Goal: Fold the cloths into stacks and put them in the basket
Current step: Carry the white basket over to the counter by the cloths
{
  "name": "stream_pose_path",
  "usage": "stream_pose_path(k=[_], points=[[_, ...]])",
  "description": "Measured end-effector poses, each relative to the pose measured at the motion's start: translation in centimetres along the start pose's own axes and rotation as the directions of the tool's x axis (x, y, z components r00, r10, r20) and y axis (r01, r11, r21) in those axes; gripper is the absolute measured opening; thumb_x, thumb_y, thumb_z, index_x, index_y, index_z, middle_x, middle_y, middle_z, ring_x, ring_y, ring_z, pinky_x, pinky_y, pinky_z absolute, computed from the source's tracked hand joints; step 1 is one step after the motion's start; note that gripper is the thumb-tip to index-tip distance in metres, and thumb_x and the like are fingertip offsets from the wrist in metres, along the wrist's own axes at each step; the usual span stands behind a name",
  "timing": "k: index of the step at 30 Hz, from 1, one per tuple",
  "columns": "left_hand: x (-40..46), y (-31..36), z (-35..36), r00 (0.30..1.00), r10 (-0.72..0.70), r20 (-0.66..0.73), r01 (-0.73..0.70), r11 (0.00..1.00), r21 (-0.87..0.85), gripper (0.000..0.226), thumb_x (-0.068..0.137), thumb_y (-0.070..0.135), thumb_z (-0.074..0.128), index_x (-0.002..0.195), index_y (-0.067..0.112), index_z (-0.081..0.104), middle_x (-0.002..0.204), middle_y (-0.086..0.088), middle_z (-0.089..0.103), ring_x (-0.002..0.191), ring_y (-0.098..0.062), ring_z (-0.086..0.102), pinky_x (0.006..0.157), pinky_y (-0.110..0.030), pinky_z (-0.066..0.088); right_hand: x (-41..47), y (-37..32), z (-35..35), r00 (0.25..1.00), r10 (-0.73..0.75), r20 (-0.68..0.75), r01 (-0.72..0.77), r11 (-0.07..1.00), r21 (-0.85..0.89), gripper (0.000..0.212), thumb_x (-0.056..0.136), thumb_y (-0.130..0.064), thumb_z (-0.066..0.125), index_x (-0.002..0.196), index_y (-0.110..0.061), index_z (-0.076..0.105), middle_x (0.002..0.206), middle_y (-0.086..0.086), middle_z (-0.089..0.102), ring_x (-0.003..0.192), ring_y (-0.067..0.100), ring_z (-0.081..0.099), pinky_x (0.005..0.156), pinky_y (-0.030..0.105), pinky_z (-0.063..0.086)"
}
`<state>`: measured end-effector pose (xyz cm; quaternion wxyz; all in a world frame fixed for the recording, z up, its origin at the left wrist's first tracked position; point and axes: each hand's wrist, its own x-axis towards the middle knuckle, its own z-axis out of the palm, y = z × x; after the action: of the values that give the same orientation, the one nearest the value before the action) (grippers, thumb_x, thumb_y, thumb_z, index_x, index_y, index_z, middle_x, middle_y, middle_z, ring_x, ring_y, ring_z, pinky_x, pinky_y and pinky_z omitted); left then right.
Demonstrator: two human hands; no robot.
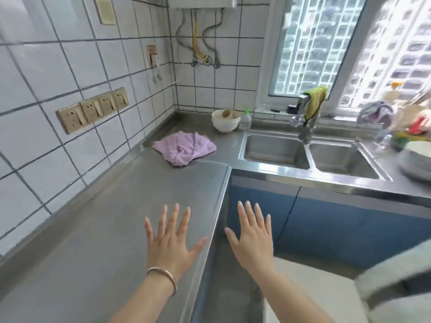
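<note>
A crumpled lilac cloth (184, 147) lies on the steel counter (116, 217) in the far corner, left of the sink. My left hand (171, 238) hovers flat over the counter's near edge, fingers spread and straight, a bangle on the wrist. My right hand (253, 236) is held out beside it, past the counter's edge, fingers straight too. Both hands hold nothing and are well short of the lilac cloth. A yellow-green cloth (315, 101) hangs over the tap (303, 120). A bundle of grey and purple cloth (376, 111) sits at the far right. No basket shows.
A double sink (310, 157) is set in the counter on the right. A white bowl (225, 121) and a soap bottle (245, 118) stand behind the lilac cloth. Stacked plates (416, 159) sit at the right edge. Blue cabinet doors (326, 220) are below; wall sockets (93, 109) on the left.
</note>
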<state>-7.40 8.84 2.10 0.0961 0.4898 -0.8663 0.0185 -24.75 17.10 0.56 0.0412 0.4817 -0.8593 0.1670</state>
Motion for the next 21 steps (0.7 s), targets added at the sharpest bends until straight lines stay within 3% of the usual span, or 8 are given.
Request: stream_pose_path(k=[2,4,8,12,16,18,20,21], points=[[-1.0,3.2,-0.2,0.997,0.068,0.022,-0.067,0.997,-0.045,0.078,0.083,0.072,0.007,0.135,0.024,0.039,0.136,-0.006,0.054,0.13,-0.026,0.029,0.11,-0.051,-0.002,-2.4,2.7,-1.8,0.997,0.075,-0.023,-0.076,0.997,-0.035,0.073,0.083,-0.061,0.026,0.144,-0.022,0.032,0.149,0.0,0.037,0.141,0.022,0.027,0.112,0.037,-0.005],[-2.0,7.8,-0.2,0.983,0.181,0.008,-0.18,0.982,-0.054,0.076,0.083,0.072,0.008,0.136,0.025,0.036,0.136,-0.005,0.054,0.131,-0.025,0.029,0.11,-0.052,-0.001,-5.1,6.7,-4.4,0.979,0.192,-0.061,-0.195,0.98,-0.041,0.068,0.083,-0.058,0.033,0.14,-0.022,0.04,0.143,0.001,0.046,0.136,0.024,0.037,0.111,0.038,0.001],[-4.5,16.7,-0.5,0.93,0.367,-0.007,-0.366,0.927,-0.084,0.074,0.084,0.071,0.01,0.135,0.026,0.038,0.136,-0.005,0.054,0.132,-0.025,0.029,0.11,-0.052,0.0,-10.4,13.6,-8.3,0.925,0.362,-0.118,-0.364,0.932,0.005,0.073,0.083,-0.059,0.023,0.147,-0.024,0.024,0.153,-0.001,0.028,0.144,0.021,0.015,0.114,0.038,-0.005],[-8.8,28.0,-1.3,0.817,0.575,0.03,-0.569,0.814,-0.112,0.074,0.084,0.071,0.013,0.132,0.027,0.046,0.135,-0.001,0.055,0.132,-0.023,0.031,0.112,-0.052,-0.002,-17.1,22.0,-13.1,0.799,0.555,-0.234,-0.567,0.823,0.016,0.068,0.083,-0.057,0.03,0.141,-0.023,0.037,0.144,0.003,0.045,0.136,0.027,0.037,0.11,0.047,0.022],[-13.9,39.8,-2.2,0.68,0.733,0.035,-0.725,0.679,-0.116,0.073,0.085,0.07,0.015,0.128,0.026,0.053,0.129,-0.002,0.06,0.125,-0.028,0.05,0.112,-0.052,0.0,-24.9,30.9,-19.2,0.709,0.632,-0.311,-0.656,0.754,0.037,0.067,0.082,-0.053,0.033,0.141,-0.02,0.037,0.144,0.007,0.045,0.135,0.028,0.038,0.111,0.04,0.01],[-17.3,46.3,-2.7,0.622,0.782,0.036,-0.773,0.621,-0.129,0.073,0.086,0.069,0.015,0.125,0.025,0.057,0.124,-0.002,0.063,0.119,-0.03,0.056,0.111,-0.05,0.004,-29.9,36.0,-23.0,0.672,0.66,-0.336,-0.689,0.723,0.041,0.074,0.08,-0.056,0.023,0.146,-0.02,0.027,0.15,0.006,0.035,0.141,0.026,0.026,0.112,0.037,0.005],[-20.2,53.2,-3.6,0.619,0.785,0.029,-0.768,0.613,-0.183,0.081,0.083,0.073,0.004,0.131,0.027,0.049,0.133,0.0,0.057,0.128,-0.029,0.047,0.113,-0.05,-0.005,-33.8,41.7,-26.9,0.654,0.681,-0.33,-0.709,0.704,0.047,0.081,0.076,-0.059,0.008,0.149,-0.024,0.011,0.156,0.002,0.018,0.146,0.021,0.008,0.117,0.036,0.003],[-21.4,56.8,-4.2,0.627,0.779,0.001,-0.764,0.616,-0.19,0.089,0.077,0.076,-0.008,0.139,0.03,0.036,0.144,0.002,0.045,0.138,-0.027,0.033,0.111,-0.05,-0.02,-35.4,44.8,-28.7,0.636,0.688,-0.351,-0.723,0.689,0.041,0.082,0.076,-0.06,0.006,0.149,-0.025,0.009,0.157,0.002,0.018,0.146,0.021,0.007,0.118,0.038,0.006]])
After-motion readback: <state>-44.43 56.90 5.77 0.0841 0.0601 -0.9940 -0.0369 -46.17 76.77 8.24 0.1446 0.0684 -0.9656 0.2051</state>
